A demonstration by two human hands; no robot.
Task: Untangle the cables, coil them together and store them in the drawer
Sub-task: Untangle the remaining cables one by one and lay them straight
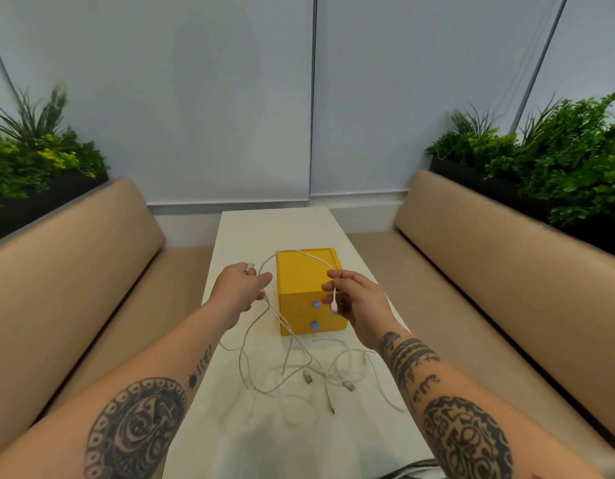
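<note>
Spanning the gap between both hands, 1 white cable (301, 253) arcs above the yellow drawer unit (308, 281), clear of the surface (264, 444). The remaining cables (309, 373) lie in a loose white tangle on the surface just in front of the unit, with at least 3 plug ends showing.

The left hand (238, 288) has its fingers (261, 278) curled round 1 end, with a plug poking up above the knuckles. The right hand (359, 300) pinches the other stretch between thumb and fingertips, and a plug hangs below the pinch. Both drawers appear closed, their blue knobs (316, 304) facing the person.

Risk: strands run from the left hand down into the tangle, so drawing the hands apart would likely tighten a knot or drag the whole heap. A trailing loop could also catch a corner of the unit or a knob and shift it. The loops nearest the right edge could slide off the surface.

Clearance: the surface is narrow, with padded benches (506, 271) close on both sides. Open room lies toward the person and beyond the unit.
</note>
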